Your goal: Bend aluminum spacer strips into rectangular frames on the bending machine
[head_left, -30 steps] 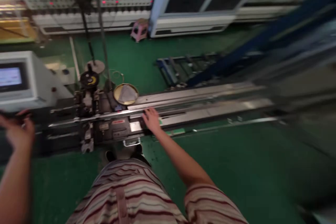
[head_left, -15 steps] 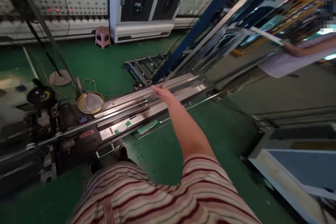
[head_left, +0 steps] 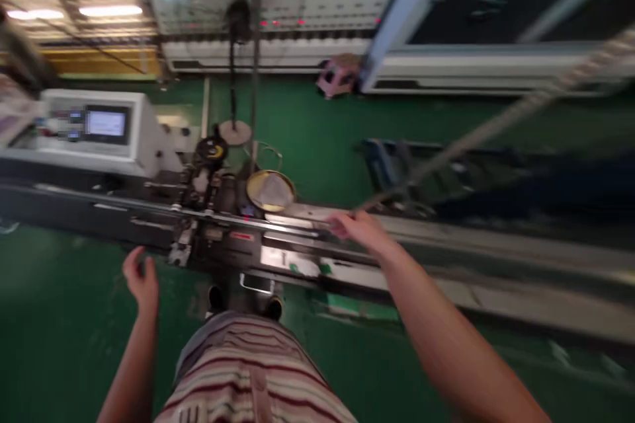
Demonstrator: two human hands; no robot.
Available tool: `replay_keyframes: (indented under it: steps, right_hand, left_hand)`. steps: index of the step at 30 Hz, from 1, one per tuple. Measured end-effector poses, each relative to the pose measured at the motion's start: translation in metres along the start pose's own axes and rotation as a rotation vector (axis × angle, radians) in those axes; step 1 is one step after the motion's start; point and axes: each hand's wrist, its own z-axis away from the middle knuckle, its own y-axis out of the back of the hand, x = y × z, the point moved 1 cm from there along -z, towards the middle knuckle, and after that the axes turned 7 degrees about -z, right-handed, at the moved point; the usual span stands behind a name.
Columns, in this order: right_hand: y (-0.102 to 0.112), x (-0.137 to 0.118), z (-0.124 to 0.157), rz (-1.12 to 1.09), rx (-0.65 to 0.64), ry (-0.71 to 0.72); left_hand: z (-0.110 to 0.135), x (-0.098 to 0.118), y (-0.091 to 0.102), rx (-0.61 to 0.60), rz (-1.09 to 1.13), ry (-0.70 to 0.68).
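My left hand [head_left: 140, 277] hangs in front of the machine's near edge, thumb and fingers apart and curved, with nothing in it. My right hand [head_left: 360, 228] is over the long bench, beside the right part of a thin metal bar [head_left: 278, 227]. Its fingers are bent downward and smeared by motion; whether they touch or grip the bar cannot be made out. The bar runs lengthwise through the dark clamping mechanism [head_left: 198, 201] of the machine. Behind the bar sits a round yellow-rimmed dish [head_left: 251, 195] with a grey cloth [head_left: 274, 192] in it.
A white control box [head_left: 133, 125] with a lit screen stands on the machine's left. A metal handle [head_left: 256, 287] sticks out near my feet. Behind are a fan's round base [head_left: 235, 133], a pink stool [head_left: 340, 74] and a blue frame [head_left: 380, 165]. A slanted pole [head_left: 496, 125] rises at right.
My view has swung left, bringing the control box and my left hand into sight. My right hand, earlier stretched out over the bench's farther part, is now nearer the dish with fingers bent.
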Motion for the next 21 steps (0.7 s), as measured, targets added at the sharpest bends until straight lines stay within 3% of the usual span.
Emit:
replay_keyframes:
  steps: [3,8,21]
  right_hand:
    - [-0.037,-0.011,-0.013,-0.023,-0.140,-0.021]
    - [-0.104,-0.042,-0.021,0.038,-0.261,0.020]
    - [-0.290,-0.135,-0.025,0.200,-0.392,0.174]
  left_hand:
    - [0.003,-0.002,0.006,0.012,-0.060,-0.076]
    - [-0.008,-0.011,0.027,0.007,-0.030,0.009]
    - [-0.009,-0.115,0.077,-0.080,0.031,0.231]
